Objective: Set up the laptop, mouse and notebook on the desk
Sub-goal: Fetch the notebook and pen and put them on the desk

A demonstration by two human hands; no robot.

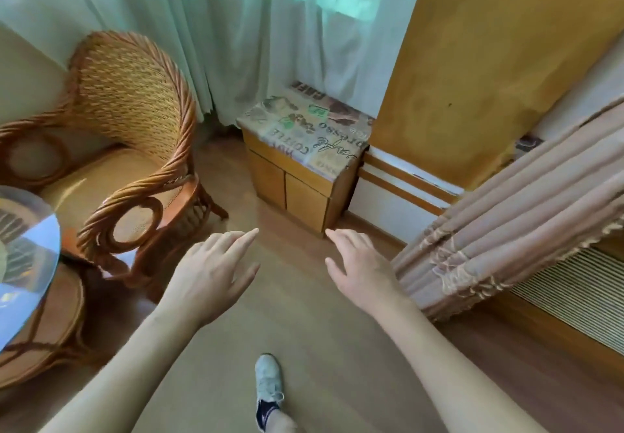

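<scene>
No laptop, mouse, notebook or desk shows in the head view. My left hand (211, 272) and my right hand (359, 268) are stretched out in front of me above the wooden floor, palms down. The fingers of both are straight and loosely spread, and neither hand holds or touches anything. The two hands are about a hand's width apart.
A wicker armchair (131, 149) stands at the left, beside a round glass-topped table (30, 263). Ahead, a low wooden cabinet (297, 176) with a printed cloth top sits under sheer curtains (236, 34). A pink drape (513, 219) hangs at the right. My shoe (268, 385) is on the floor.
</scene>
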